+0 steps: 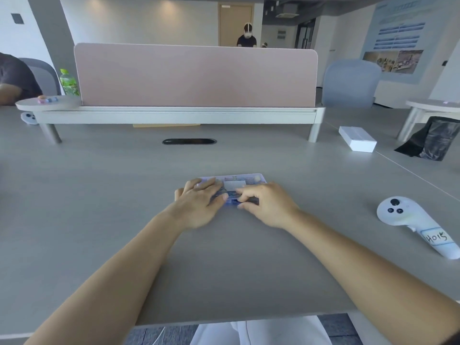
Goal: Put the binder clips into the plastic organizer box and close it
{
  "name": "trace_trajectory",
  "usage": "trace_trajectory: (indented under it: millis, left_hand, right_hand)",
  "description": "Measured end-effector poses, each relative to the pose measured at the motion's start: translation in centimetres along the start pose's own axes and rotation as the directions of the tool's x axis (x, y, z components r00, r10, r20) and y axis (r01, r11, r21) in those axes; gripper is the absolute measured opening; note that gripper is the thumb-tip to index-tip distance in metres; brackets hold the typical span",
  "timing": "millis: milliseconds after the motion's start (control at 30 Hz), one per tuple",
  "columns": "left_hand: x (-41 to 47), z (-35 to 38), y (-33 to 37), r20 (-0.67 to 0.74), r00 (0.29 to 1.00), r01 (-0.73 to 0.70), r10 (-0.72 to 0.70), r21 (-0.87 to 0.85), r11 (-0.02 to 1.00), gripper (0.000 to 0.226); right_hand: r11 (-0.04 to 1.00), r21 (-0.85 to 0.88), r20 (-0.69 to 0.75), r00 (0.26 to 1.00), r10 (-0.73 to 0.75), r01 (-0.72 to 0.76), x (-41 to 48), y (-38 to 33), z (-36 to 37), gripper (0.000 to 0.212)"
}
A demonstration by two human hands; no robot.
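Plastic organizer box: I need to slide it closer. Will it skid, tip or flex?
The plastic organizer box lies flat and low on the smooth table, so it probably slides easily and hardly tips. Thin clear plastic suggests light weight and slight flex.

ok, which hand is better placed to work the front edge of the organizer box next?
Right, probably. The right hand has its fingers curled, pinching at the front edge of the organizer box. The left hand lies flat on the box's left side, steadying it.
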State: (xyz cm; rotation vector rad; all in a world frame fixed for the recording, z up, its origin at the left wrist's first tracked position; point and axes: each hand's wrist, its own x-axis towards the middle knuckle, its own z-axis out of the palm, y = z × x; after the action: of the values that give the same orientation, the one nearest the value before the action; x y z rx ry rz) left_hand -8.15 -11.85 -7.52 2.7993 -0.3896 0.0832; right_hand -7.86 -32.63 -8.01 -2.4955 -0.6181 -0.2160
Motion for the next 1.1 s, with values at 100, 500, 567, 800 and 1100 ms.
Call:
trace_trajectory:
  millis: [100, 500, 567, 800, 1100]
  left_hand:
    - [0.4, 1.1, 0.4, 0.019, 0.999, 0.032, -0.033, 0.047, 0.998, 0.055]
    - [1.1, 1.8, 0.7, -0.083, 0.996, -0.008, 0.022, 0.168, 0.986, 0.069]
    - [1.3, 1.9, 0.8, -0.048, 0.999, 0.007, -0.001, 0.133, 0.991, 0.072]
    - [1.2, 1.4, 1.0, -0.085, 0.995, -0.05, 0.059, 0.096, 0.994, 0.061]
    - [1.4, 2.0, -0.1, -0.161, 0.987, 0.023, -0.014, 0.052, 0.998, 0.091]
  right_hand:
    - [0.997, 0.063, -0.015, 0.999, -0.048, 0.049, -0.3, 0.5, 0.2, 0.005]
    - [0.996, 0.027, -0.091, 0.992, 0.089, -0.087, 0.1, 2.1, 0.8, 0.052]
    - [0.993, 0.014, -0.061, 0.991, 0.116, -0.116, 0.3, 2.1, 1.0, 0.058]
    - [0.988, 0.015, -0.111, 0.982, 0.151, -0.151, 0.5, 1.8, 1.2, 0.053]
    - [0.992, -0.01, -0.149, 0.981, 0.126, -0.129, 0.3, 1.3, 1.4, 0.052]
